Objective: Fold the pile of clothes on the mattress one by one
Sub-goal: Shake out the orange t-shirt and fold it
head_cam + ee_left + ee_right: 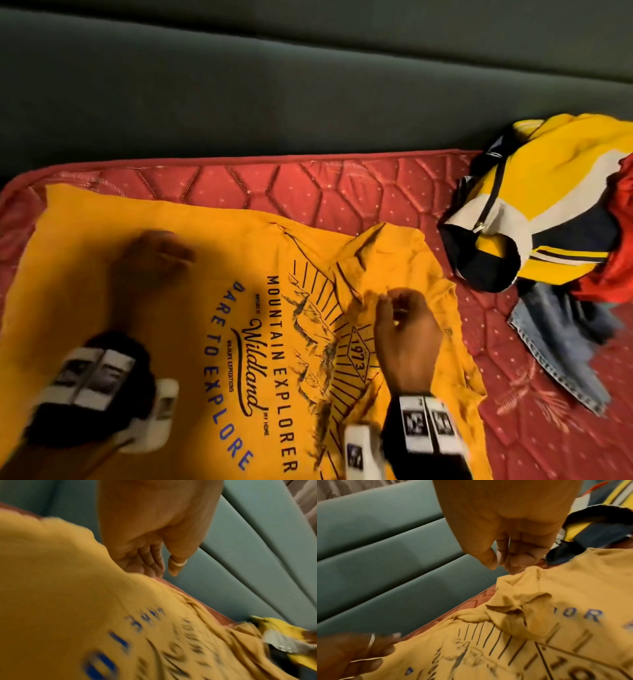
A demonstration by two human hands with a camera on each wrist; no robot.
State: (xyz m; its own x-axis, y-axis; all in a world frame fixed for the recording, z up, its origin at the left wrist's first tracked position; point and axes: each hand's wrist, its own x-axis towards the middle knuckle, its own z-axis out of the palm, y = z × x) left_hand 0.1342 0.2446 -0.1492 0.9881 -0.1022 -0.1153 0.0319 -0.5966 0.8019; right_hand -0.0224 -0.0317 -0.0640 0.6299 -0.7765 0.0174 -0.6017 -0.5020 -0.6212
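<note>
An orange-yellow T-shirt (171,342) with a mountain print lies spread, print up, on the red quilted mattress (308,185). My left hand (161,250) rests flat on the shirt's plain far left part, its fingers straight (145,563); it is blurred. My right hand (383,305) hovers over the crumpled sleeve (518,608) at the shirt's right end. Its fingers (513,559) hang loosely curled just above the cloth and hold nothing. The left hand's ringed fingers (368,649) also show low in the right wrist view, lying on the shirt.
The pile sits at the mattress's right end: a yellow, white and navy jacket (548,205), a red garment (616,274) and blue jeans (555,349). A dark green padded panel (274,85) runs behind the mattress's far edge.
</note>
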